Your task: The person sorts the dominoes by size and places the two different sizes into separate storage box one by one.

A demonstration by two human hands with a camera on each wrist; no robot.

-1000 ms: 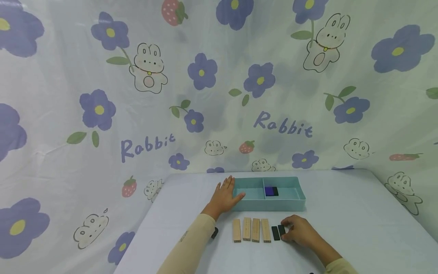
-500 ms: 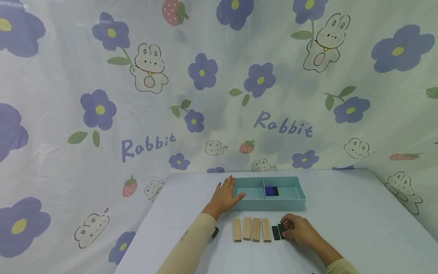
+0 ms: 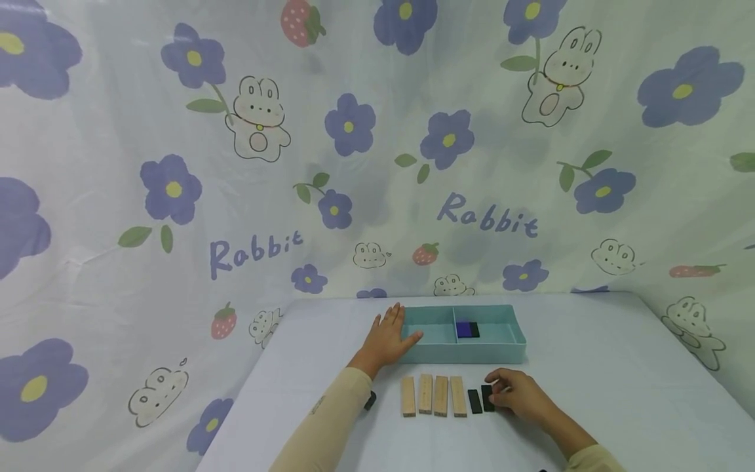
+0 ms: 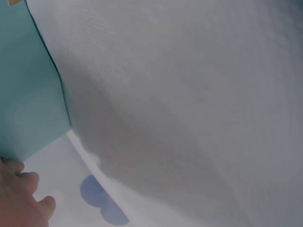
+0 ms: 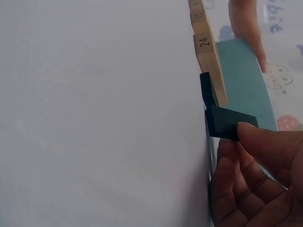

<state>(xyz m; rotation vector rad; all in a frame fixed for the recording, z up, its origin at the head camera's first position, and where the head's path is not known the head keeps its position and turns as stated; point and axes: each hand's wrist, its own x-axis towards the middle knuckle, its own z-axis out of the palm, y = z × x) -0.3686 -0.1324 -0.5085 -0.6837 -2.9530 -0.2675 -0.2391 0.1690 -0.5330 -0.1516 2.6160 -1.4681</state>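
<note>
Against a flower-printed white curtain (image 3: 401, 177), a white table (image 3: 590, 373) bears a divided teal tray (image 3: 463, 354); a left hand (image 3: 386, 339), fingers straight, touches it, while a right hand (image 3: 520, 393), near four oblong wooden blocks (image 3: 441, 395), pinches a black rectangular tile (image 3: 487, 398).

Soft, even light fills the head view: the smooth white table (image 3: 590, 373) is bright, while the pale curtain printed with purple flowers (image 3: 265, 196) carries blurry grey shadow patches mid-width and faint glare along creases at left. Flowers near the side edges look stretched. The left wrist view is dimmer, greyer and soft, a broad shadow crossing the table. In the right wrist view, shadow darkens the table beside the person's bare right hand (image 5: 255, 175); the far curtain is blurred.
</note>
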